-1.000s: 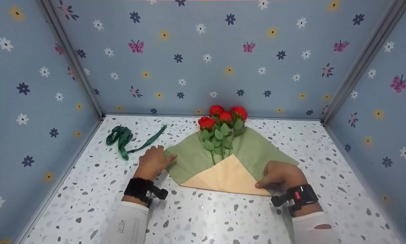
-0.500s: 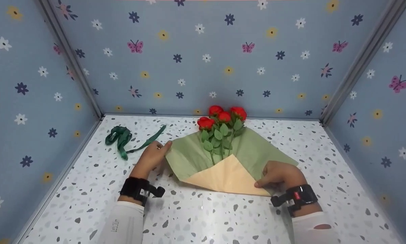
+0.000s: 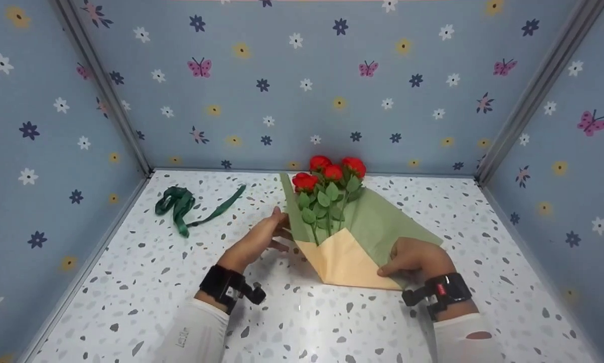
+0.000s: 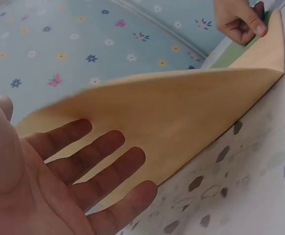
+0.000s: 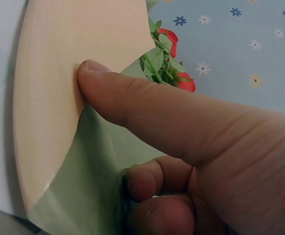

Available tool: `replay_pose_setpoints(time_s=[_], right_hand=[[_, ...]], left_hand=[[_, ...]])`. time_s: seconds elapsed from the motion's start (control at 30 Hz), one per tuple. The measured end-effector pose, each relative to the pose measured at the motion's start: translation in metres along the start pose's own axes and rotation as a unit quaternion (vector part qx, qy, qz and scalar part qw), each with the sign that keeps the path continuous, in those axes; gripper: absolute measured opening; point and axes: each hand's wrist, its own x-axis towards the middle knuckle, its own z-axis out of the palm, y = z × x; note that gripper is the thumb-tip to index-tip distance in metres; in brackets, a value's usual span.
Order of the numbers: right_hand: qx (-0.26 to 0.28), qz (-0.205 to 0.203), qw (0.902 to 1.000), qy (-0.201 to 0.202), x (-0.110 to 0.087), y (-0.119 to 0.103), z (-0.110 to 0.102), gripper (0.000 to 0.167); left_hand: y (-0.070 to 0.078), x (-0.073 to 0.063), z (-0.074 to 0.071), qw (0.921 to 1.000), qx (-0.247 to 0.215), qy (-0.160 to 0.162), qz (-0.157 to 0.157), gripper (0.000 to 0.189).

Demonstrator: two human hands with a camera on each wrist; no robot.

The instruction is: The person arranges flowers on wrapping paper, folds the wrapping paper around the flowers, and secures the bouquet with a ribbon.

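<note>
Several red artificial roses with green leaves lie on a sheet of wrapping paper, green inside and peach outside. Its lower edge is folded up over the stems as a peach flap. My left hand is at the paper's left side, which stands raised and leans in toward the roses. In the left wrist view the fingers lie spread and nearly straight against the peach outside. My right hand holds the paper at the lower right; its thumb presses the flap, the other fingers curled by the green side.
A dark green ribbon lies loosely bunched at the back left of the speckled tabletop. Blue flowered panels enclose the back and both sides. The rose heads reach close to the back panel.
My left hand has gone from the paper's left corner, by a pinch there, to behind it, moving right. The left side has lifted and swung inward. My right hand has stayed in place.
</note>
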Motion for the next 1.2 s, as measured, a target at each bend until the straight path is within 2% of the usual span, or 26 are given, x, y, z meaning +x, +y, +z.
replay_pose_setpoints(time_s=[0.13,0.23,0.33,0.43,0.53,0.67,0.73,0.87,1.13,1.2], right_hand=[[-0.002,-0.003,1.0,-0.004,0.001,-0.001,0.0,0.061],[-0.002,-0.002,1.0,-0.008,0.002,-0.001,-0.002,0.06],[0.0,0.002,0.9999,-0.012,0.003,0.0,-0.003,0.059],[0.0,0.0,0.9999,-0.013,0.003,0.001,-0.004,0.059],[-0.006,-0.004,0.9999,-0.011,0.004,0.002,-0.003,0.06],[-0.012,-0.017,0.9998,-0.006,0.004,0.004,-0.002,0.062],[-0.013,-0.02,0.9997,-0.004,0.003,0.004,-0.001,0.062],[-0.012,-0.012,0.9999,-0.003,0.003,0.004,-0.001,0.061],[-0.016,-0.004,0.9997,-0.018,0.003,0.003,-0.002,0.059],[-0.016,-0.004,0.9997,-0.018,0.002,0.003,-0.002,0.058]], left_hand=[[0.002,0.0,0.021,0.9991,0.041,-0.009,0.002,0.116],[0.004,0.001,0.035,0.998,0.051,-0.023,0.03,0.115],[0.006,0.002,0.047,0.9955,0.067,-0.035,0.056,0.095],[0.005,0.001,0.058,0.9891,0.127,-0.023,0.072,0.065],[0.002,0.001,0.068,0.9753,0.193,-0.019,0.106,0.042],[-0.003,0.002,0.078,0.9487,0.268,-0.032,0.165,0.03],[-0.005,0.003,0.082,0.934,0.307,-0.04,0.178,0.029],[-0.007,0.002,0.086,0.9116,0.364,-0.057,0.183,0.027],[-0.009,-0.002,0.091,0.8797,0.426,-0.09,0.19,0.023],[-0.009,-0.003,0.092,0.8752,0.436,-0.101,0.184,0.024]])
